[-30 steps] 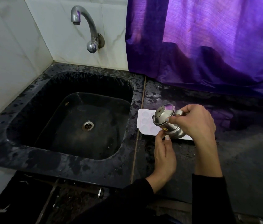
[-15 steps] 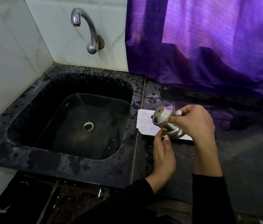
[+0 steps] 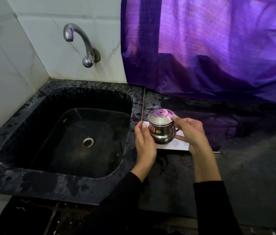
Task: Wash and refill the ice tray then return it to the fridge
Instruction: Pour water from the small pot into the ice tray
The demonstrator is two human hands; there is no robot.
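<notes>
Head view: steel pot [image 3: 161, 128] now upright, lid uppermost, where half a second back tipped over toward the sink with its top facing left. Gripped by right hand [image 3: 190, 131], fingers curled round the pot's right flank, thumb underneath, one fingertip up by the lid rim. Left hand [image 3: 144, 143] just left of the pot, fingers loosely bent, thumb and forefinger pinched near its shoulder; cannot tell whether touching metal or merely hovering beside it. Reads as a pour just finished, or an inspection ended; probably the refill step closing, though no water stream visible either way.

White ice tray [image 3: 174, 145] flat on the black counter [image 3: 252, 167], directly beneath and beyond both sets of fingers, mostly hidden behind pot and palms. Compartments not legible from here, so fill level unknown. Pot's contents hidden under the lid.

Sink [image 3: 32, 106] left of the left fingers, basin wet, nothing in it but the drain [image 3: 87, 142]. Tap [image 3: 81, 43] above, not running. Purple curtain [image 3: 218, 48] behind the right fingers. Fridge out of sight; return trip not yet begun.
</notes>
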